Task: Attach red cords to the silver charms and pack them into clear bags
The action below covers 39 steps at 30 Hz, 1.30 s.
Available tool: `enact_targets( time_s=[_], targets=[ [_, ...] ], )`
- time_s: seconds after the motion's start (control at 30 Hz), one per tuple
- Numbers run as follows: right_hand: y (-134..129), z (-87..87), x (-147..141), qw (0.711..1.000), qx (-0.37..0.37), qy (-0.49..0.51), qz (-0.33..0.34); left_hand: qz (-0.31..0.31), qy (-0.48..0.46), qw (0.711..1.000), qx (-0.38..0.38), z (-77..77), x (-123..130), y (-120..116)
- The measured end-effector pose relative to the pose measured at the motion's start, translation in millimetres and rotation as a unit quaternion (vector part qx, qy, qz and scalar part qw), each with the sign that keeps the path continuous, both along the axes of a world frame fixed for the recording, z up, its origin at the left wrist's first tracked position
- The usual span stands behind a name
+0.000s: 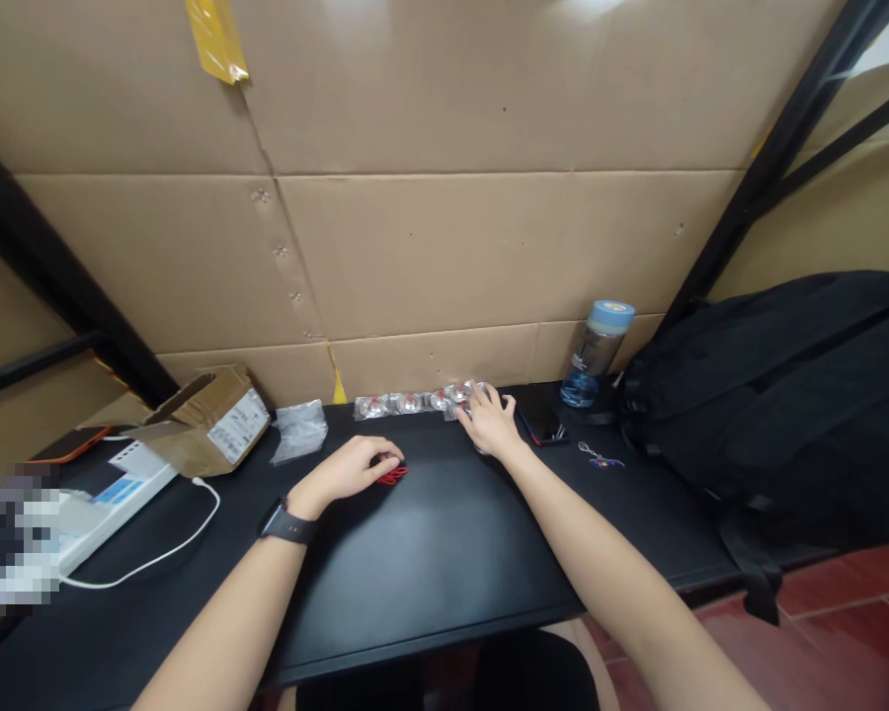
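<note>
My left hand (356, 467), with a dark watch (288, 521) on its wrist, rests on the black table with fingers curled on a bundle of red cord (393, 475). Part of the cord is hidden under the fingers. Further back, my right hand (487, 420) reaches over the right end of a row of small clear packets with round silvery contents and red marks. Its fingers are bent over a packet (460, 391) there; whether they grip it is hard to see. Two other packets, one at the left end (371, 407) and its neighbour (409, 403), lie flat along the back edge.
A crumpled clear bag (300, 431) and an opened cardboard box (200, 420) lie left, near a white power strip (119, 513) and cable. On the right are a phone (542, 419), a small keychain (602, 457), a blue-capped bottle (597, 354) and a black backpack (777, 405).
</note>
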State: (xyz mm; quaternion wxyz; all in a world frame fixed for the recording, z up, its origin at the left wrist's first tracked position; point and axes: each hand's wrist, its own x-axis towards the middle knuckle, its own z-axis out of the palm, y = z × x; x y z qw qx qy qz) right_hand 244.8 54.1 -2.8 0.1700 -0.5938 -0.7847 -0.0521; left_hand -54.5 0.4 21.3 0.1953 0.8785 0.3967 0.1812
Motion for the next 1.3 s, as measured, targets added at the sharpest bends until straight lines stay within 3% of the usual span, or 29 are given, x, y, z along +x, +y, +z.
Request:
enact_targets(
  time_s=[0.23, 0.33, 0.47, 0.6, 0.73, 0.8, 0.9, 0.97, 1.07, 1.2, 1.3],
  targets=[
    [6, -4.8, 5, 0.999, -0.033, 0.013, 0.014, -0.010, -0.013, 1.000, -0.001, 0.5, 1, -1],
    [6, -1.2, 6, 0.999, 0.005, 0.038, 0.025, -0.005, -0.006, 1.000, 0.019, 1.7, 2, -1],
    [4, 10.9, 6, 0.983, 0.071, 0.141, 0.096, 0.015, -0.023, 0.999, 0.046, 4.1, 4, -3],
    [-6, 20.1, -3, 0.921, 0.076, 0.342, 0.167, 0.037, -0.080, 0.995, 0.049, 3.3, 14, -8],
    [-24, 21.8, -20, 0.825, -0.043, 0.542, 0.153, 0.072, -0.198, 0.977, -0.029, -6.0, 30, -9],
    [-33, 22.3, -27, 0.785, -0.107, 0.592, 0.147, 0.087, -0.292, 0.947, -0.097, -12.1, 38, -7],
    [-42, 22.8, -35, 0.740, -0.170, 0.632, 0.159, 0.131, -0.410, 0.880, -0.198, -16.9, 48, -5],
    [-45, 22.2, -38, 0.717, -0.201, 0.642, 0.183, 0.165, -0.448, 0.845, -0.240, -16.3, 52, -6],
    [-47, 19.9, -40, 0.701, -0.241, 0.636, 0.217, 0.195, -0.464, 0.824, -0.261, -13.0, 54, -9],
    [-49, 17.1, -41, 0.696, -0.294, 0.616, 0.222, 0.192, -0.442, 0.836, -0.262, -10.3, 57, -13],
    [-50, 18.5, -42, 0.670, -0.320, 0.645, 0.184, 0.170, -0.433, 0.847, -0.256, -8.2, 58, -15]
  ],
)
